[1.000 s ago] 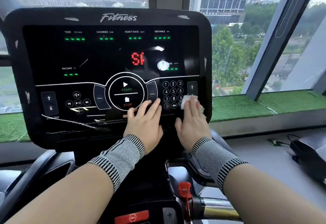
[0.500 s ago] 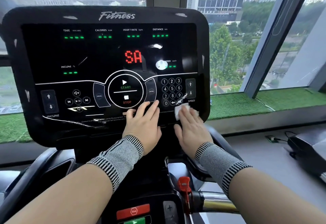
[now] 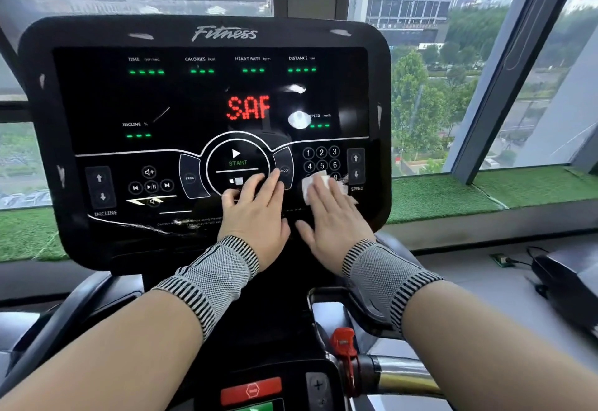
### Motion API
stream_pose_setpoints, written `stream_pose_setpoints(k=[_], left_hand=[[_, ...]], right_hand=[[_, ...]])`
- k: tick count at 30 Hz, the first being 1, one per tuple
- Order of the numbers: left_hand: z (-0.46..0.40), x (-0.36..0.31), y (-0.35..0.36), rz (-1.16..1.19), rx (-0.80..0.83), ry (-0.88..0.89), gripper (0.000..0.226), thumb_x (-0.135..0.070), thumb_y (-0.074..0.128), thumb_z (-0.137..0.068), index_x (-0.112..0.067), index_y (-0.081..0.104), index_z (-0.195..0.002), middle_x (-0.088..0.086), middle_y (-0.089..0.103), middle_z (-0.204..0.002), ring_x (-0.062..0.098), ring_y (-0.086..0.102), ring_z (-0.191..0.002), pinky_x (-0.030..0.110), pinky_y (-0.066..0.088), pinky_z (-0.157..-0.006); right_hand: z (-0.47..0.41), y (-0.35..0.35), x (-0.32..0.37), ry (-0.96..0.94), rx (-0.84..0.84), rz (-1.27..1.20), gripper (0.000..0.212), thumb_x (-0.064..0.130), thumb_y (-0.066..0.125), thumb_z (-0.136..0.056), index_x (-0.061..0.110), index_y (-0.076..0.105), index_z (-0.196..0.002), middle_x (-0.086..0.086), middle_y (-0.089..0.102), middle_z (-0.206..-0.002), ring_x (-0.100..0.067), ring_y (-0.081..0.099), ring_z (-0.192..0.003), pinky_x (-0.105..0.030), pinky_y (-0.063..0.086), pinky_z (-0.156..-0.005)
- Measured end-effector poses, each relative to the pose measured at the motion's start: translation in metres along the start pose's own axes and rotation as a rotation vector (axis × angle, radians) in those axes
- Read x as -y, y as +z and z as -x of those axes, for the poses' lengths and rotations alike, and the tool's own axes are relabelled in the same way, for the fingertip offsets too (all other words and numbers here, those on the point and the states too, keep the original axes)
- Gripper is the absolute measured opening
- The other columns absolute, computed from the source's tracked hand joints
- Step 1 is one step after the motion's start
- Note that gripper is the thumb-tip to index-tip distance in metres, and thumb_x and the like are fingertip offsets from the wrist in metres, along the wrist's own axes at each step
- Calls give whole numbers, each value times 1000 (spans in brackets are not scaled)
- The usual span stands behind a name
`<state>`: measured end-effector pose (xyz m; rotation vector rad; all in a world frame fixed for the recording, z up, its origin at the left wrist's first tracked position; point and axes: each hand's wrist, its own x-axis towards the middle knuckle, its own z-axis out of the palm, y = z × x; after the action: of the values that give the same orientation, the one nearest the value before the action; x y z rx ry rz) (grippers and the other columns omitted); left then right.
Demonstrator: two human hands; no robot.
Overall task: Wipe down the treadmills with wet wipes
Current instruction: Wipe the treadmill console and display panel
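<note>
Item: white crumpled wet wipe (image 3: pixel 315 187), lying flat on the glossy black treadmill console panel (image 3: pixel 97 103), over the lower number keys. Position: directly beneath the right hand (image 3: pixel 333 216), whose straight fingers pressed it down, grip apart; unwiped panel lay leftward and above. Left hand (image 3: pixel 255 213) rested flat beside it, grip apart, empty. Wipe appeared small, damp, partly hidden.
</note>
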<state>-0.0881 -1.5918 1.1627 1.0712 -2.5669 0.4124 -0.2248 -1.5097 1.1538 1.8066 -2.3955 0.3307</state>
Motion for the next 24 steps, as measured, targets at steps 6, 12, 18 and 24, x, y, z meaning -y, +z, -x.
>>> stream_pose_setpoints(k=[6,12,18,24], left_hand=[[0,10,-2,8,-31,-13,65,-43,43,-91,-18,28,-149,-7,10,-160,17,12,-143,43,19,-105],[0,15,0,3,-57,-17,64,-41,51,-85,-16,41,-143,-4,25,-157,19,23,-138,44,25,-99],[1,22,1,19,-78,-24,63,-40,53,-84,-16,43,-141,-2,27,-156,19,26,-137,45,25,-99],[4,27,2,12,-63,-32,63,-39,53,-84,-17,43,-141,-3,27,-156,19,24,-138,45,24,-100]], right_hand=[[-18,-11,10,30,-104,-25,70,47,27,-97,6,5,-150,-9,-5,-160,-28,-3,-146,-43,10,-119],[-35,-22,21,147,-185,-136,67,42,29,-97,7,8,-150,-7,-2,-159,-28,-1,-146,-43,12,-119],[-39,-26,28,125,-200,-134,64,39,32,-96,8,13,-149,-6,3,-159,-28,2,-145,-43,15,-118],[-40,-23,34,-15,-157,-70,63,38,32,-97,10,13,-150,-2,3,-159,-25,0,-146,-42,15,-118]])
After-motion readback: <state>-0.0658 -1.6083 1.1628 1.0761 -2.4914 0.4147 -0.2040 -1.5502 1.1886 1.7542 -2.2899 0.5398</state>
